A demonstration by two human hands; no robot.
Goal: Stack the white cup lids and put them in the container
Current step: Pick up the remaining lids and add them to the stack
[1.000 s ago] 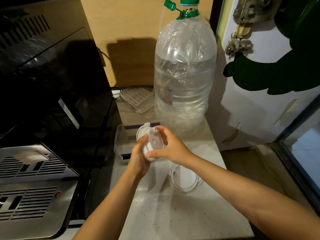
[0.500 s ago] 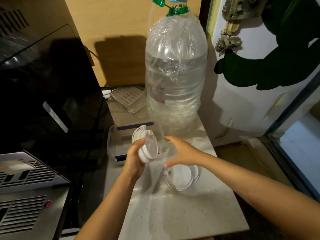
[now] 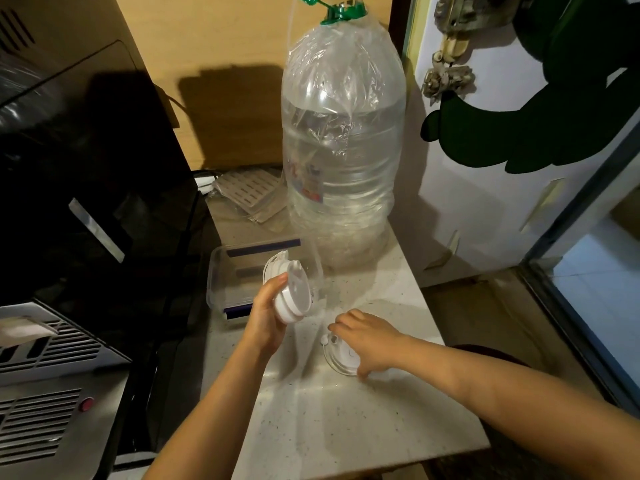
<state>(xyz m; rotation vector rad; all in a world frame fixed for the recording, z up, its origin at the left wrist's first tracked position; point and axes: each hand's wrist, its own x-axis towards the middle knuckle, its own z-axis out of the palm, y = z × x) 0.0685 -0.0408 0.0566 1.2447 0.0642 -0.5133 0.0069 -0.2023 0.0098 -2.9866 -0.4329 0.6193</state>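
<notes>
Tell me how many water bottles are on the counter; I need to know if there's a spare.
1. The single large water bottle stands at the back of the counter, just behind the clear container. Another could be out of frame.

white lid stack (image 3: 290,295) tilted, held above clear container (image 3: 221,271); another lid (image 3: 341,358) flat on counter

I see free room on the front part of the counter (image 3: 346,427), near its front edge. Behind, the big water bottle (image 3: 343,143) stands at the back and blocks the way there; it is just beside the clear container (image 3: 216,271) on its right side. On the left, the black appliance (image 3: 86,202) closes the side of the container. Above the container my left hand (image 3: 265,317) holds a stack of lids (image 3: 292,292), so the opening is partly covered.
</notes>
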